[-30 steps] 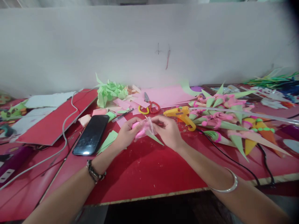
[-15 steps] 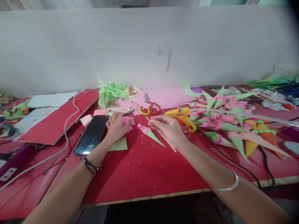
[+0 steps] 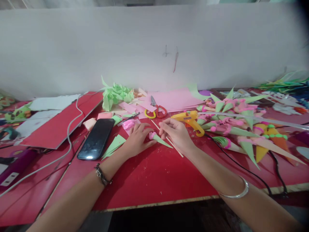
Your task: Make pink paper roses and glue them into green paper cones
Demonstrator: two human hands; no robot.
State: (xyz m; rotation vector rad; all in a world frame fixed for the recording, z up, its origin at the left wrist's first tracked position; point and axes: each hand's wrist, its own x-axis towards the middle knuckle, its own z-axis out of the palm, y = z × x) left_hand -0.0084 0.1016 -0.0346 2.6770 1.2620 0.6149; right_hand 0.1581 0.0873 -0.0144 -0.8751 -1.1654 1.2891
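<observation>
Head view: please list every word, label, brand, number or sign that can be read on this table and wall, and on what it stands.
No text can be read.
Wall: two hand-drawn marks, one dark, one red; no letters.
Glue gun: any print is too blurred.
White label on the purple device at the left edge: too blurred.
Phone: dark screen, no text.
Stick in the right hand: plain.

Your left hand [image 3: 138, 139] touches the green paper cone [image 3: 161, 140] — your right hand [image 3: 177, 132] pinches a thin wooden stick [image 3: 179, 152].
</observation>
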